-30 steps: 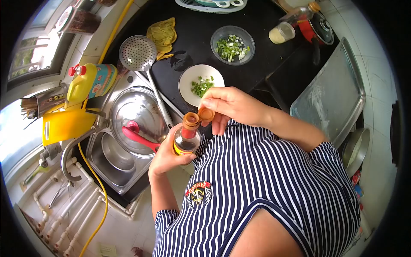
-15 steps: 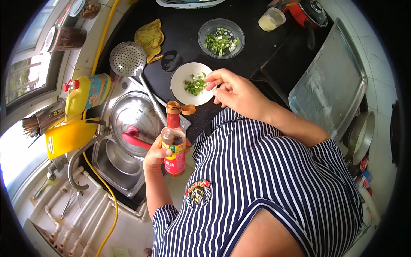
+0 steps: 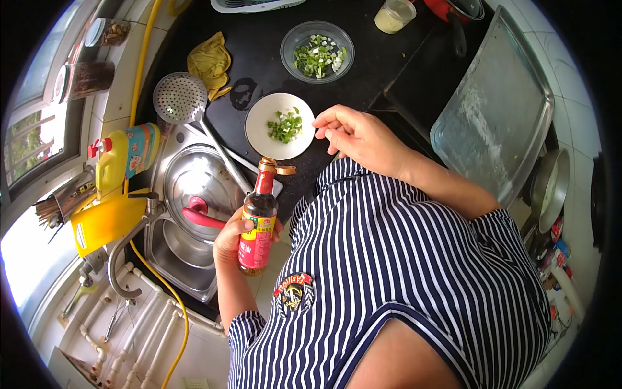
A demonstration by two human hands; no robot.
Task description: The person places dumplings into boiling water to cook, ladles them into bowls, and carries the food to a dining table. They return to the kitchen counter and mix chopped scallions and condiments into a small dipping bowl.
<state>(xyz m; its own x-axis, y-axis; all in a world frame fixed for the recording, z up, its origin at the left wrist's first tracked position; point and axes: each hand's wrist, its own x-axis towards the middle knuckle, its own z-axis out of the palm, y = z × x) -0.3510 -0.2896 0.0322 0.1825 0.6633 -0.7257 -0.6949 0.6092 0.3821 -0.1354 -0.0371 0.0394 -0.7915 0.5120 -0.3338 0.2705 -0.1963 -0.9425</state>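
Note:
My left hand is wrapped around a glass sauce bottle with a red and yellow label and dark liquid inside. The bottle stands nearly upright in front of my shirt, its flip cap hanging open to the right. Just beyond its neck is a white bowl with chopped green onion in it. My right hand hovers by the bowl's right rim, fingers loosely bent and apart, with nothing visible in them. Farther back, a clear bowl contains more chopped green onion.
On the left, a skimmer and a metal lid lie over the sink. A yellow cloth or glove lies behind them. A large metal tray leans at the right. A small tub stands at the back.
The view has shifted, moving the counter items up and left. My left hand has turned the bottle slightly. My right fingertips have drawn back a little from over the white bowl's rim.

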